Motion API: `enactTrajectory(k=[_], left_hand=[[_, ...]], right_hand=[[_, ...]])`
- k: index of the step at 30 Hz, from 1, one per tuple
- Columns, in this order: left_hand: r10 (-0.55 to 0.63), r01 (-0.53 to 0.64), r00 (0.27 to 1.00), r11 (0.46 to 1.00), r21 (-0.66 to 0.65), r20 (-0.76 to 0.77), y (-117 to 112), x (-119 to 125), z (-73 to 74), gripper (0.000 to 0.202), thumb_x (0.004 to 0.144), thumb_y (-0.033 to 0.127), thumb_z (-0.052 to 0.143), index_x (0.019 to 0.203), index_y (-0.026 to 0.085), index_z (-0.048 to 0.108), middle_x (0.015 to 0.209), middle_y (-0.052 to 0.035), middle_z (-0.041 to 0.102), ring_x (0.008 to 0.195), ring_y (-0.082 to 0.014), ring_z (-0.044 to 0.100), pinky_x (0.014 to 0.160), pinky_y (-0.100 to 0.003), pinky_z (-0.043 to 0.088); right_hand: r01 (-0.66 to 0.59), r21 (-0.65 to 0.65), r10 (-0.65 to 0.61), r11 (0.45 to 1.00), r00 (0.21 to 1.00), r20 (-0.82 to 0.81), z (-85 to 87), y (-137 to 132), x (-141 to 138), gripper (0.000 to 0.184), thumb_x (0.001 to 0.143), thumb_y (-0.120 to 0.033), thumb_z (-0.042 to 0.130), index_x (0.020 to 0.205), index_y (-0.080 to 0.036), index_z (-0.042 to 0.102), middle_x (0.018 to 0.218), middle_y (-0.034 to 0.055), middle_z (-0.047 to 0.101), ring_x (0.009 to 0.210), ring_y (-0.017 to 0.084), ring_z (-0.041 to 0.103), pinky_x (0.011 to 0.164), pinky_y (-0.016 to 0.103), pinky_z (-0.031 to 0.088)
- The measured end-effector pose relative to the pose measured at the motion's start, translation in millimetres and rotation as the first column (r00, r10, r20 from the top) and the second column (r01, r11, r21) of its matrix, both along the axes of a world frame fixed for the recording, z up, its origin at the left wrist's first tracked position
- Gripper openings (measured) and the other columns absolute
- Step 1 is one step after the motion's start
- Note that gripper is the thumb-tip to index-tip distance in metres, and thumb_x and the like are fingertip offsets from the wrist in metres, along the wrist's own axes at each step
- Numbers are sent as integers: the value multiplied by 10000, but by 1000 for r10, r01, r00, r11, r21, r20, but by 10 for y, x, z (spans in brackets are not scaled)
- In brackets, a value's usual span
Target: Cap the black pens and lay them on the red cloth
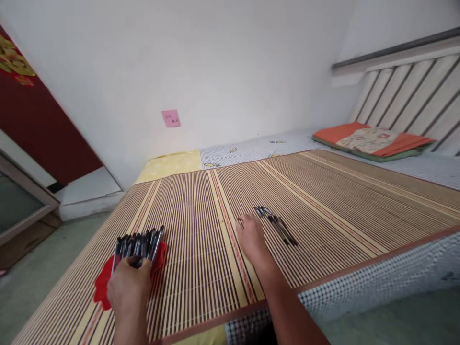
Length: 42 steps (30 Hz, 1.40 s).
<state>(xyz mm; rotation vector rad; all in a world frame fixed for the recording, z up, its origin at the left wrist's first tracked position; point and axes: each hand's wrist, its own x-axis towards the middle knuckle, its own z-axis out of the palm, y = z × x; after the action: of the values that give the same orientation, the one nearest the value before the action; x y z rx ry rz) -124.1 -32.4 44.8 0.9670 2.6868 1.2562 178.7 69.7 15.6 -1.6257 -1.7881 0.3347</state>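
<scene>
On the left of the striped mat, a row of dark-capped pens (138, 242) lies side by side over a red cloth (103, 282). My left hand (129, 282) rests at the near end of this row, thumb and forefinger closed on a pen among them. My right hand (251, 237) is over the middle of the mat, its fingers loosely bent and apart, with no object visible in them. Just right of it lie several loose pens (276, 225), close together and slanted. The fingertips of my right hand are partly hidden by the hand itself.
The slatted bamboo mat (194, 268) covers a bed with a checked sheet (244, 151). A folded orange and green cloth (373, 139) lies at the far right by the white slatted headboard (413, 91). A pink note (171, 118) is on the white wall.
</scene>
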Motion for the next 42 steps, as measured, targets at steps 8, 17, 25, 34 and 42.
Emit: enactTrajectory(k=[8,17,25,34,42], left_hand=[[-563,188,556,802,567,612,214,894,142,381,558,352,783,851,152,642,779,-31,681,725,-188,626,687,-306,499],[-708,212,57,698,684,704,394,1381,-186,311,683,253,777,864,186,533,723,1,653,665,-144,614,643,-273,525],[-707,217,82,701,680,702,429,1400,-214,301,633,250,767,794,172,525,648,26,597,496,-62,453,394,-140,293],[-663,249,148,743,622,734,416,1349,-197,539,636,439,874,1039,144,669,690,20,598,545,-61,483,430,-131,333],[-675,323,182,728,605,715,432,1323,-236,480,615,451,887,965,161,734,700,24,597,582,-60,505,476,-132,352]], right_hand=[[219,-168,-159,961,936,313,-100,279,179,530,952,-328,499,1409,-60,507,1559,199,380,1425,368,293,1098,493,284],[251,-42,-225,967,921,319,-116,327,269,330,951,-205,452,1193,-105,653,1196,197,652,1174,317,510,910,403,366],[171,-120,-120,978,929,350,-146,280,256,243,933,-170,505,1040,-122,717,1098,175,686,1088,291,572,837,351,381],[165,-145,-125,976,961,248,-153,274,244,240,911,-223,595,1122,-142,674,1112,142,683,1007,252,639,786,299,411],[-41,-263,25,964,998,-63,-129,162,141,169,791,-152,634,949,-157,694,980,120,718,879,234,670,710,293,440]])
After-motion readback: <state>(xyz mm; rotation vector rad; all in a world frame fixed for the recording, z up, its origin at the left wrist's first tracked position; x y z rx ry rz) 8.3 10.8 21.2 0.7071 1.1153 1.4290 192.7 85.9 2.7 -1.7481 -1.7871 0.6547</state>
